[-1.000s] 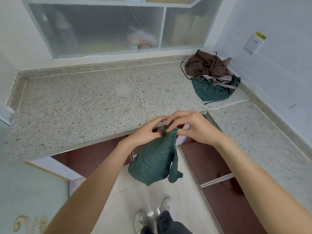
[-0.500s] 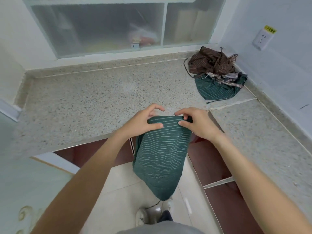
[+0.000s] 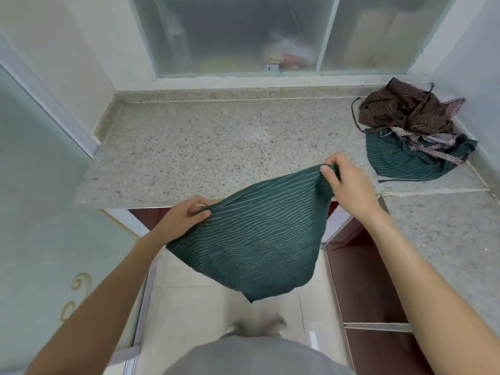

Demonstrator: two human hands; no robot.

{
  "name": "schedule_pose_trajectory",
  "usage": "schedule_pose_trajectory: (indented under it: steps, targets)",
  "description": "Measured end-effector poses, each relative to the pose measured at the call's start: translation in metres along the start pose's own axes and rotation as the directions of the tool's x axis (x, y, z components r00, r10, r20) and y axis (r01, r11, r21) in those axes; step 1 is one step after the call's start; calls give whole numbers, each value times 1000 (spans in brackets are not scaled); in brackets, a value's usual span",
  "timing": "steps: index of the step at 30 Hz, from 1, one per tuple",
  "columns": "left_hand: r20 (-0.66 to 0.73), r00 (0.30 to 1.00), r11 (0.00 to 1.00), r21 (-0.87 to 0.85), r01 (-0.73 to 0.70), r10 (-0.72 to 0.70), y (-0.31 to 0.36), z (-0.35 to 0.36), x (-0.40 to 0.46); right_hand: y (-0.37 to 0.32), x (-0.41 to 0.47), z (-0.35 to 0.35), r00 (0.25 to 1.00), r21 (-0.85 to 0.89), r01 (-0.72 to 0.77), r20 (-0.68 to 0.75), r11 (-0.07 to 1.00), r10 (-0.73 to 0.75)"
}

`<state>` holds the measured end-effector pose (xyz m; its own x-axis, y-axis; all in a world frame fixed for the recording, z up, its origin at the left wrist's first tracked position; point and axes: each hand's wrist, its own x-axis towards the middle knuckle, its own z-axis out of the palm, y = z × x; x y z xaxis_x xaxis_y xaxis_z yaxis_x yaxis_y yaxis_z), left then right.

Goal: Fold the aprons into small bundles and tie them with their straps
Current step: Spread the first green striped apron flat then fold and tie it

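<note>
**Now: green apron stretched between two hands at the counter's edge**

Head view, looking down, and both arms reach forward. Up front, the left hand (image 3: 184, 216) is pinching one top corner of the green striped apron (image 3: 251, 236), thumb on top and fingers curled beneath the cloth. Across from it, the right hand (image 3: 349, 185) sits higher and farther forward, its thumb and fingers closed on the opposite corner, bunching the fabric there. Between the two grips the top edge runs as a slanted line, low at the left, high at the right. Below that edge the cloth hangs free in the air, tapering to a point above the tiled floor (image 3: 189, 307), in front of the granite counter (image 3: 216, 147); its right corner rises over the counter's front edge. No strap shows on this apron.

Over at the far right corner of the counter, well apart from the hands, lies a heap of aprons (image 3: 411, 133): a brown striped one crumpled on top, a second green striped one underneath, with pale checked fabric and loose straps tangled between them. Behind the counter stands a frosted glass window (image 3: 232, 33). Under the counter, dark red cabinet fronts (image 3: 359, 280) are visible.
</note>
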<state>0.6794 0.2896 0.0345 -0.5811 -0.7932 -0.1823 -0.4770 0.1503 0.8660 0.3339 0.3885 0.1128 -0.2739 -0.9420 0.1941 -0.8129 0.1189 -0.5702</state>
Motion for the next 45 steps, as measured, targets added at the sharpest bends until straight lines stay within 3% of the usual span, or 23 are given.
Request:
schedule_pose_trajectory:
  steps: [3, 8, 12, 18, 21, 25, 32, 36, 45]
  targets:
    - [-120, 992, 981, 196, -14, 38, 7, -5, -3, 10, 8, 10, 996, 69, 5, 83, 998, -10]
    - [-239, 962, 963, 263, -64, 129, 23, -16, -4, 7, 32, 8, 981, 373, 15, 175, 928, -86]
    - [-401, 890, 912, 408, -40, 219, 26, -62, 5, -5, 62, 7, 981, 447, 57, 141, 893, -133]
    - [-468, 834, 789, 610, 67, 292, 17, -136, 62, -20, 148, 23, 984, 545, 40, 124, 838, -127]
    - [-435, 862, 788, 612, 71, 260, 10, -173, 109, -28, 203, 43, 989, 482, 36, 108, 876, -100]
    - [-378, 896, 799, 599, 44, 234, 9, -221, 176, -42, 273, 69, 996, 218, 69, 47, 973, -81]
    - [-339, 927, 823, 565, 61, 164, -6, -294, 296, -52, 386, 109, 998, 284, -56, -23, 957, 65]
    - [-303, 940, 797, 601, 60, 157, -23, -320, 362, -43, 449, 139, 987, 297, -162, 33, 941, 159]
    - [-160, 985, 727, 684, 59, 71, -107, -325, 486, 17, 531, 244, 935, 59, -342, 121, 938, 334]
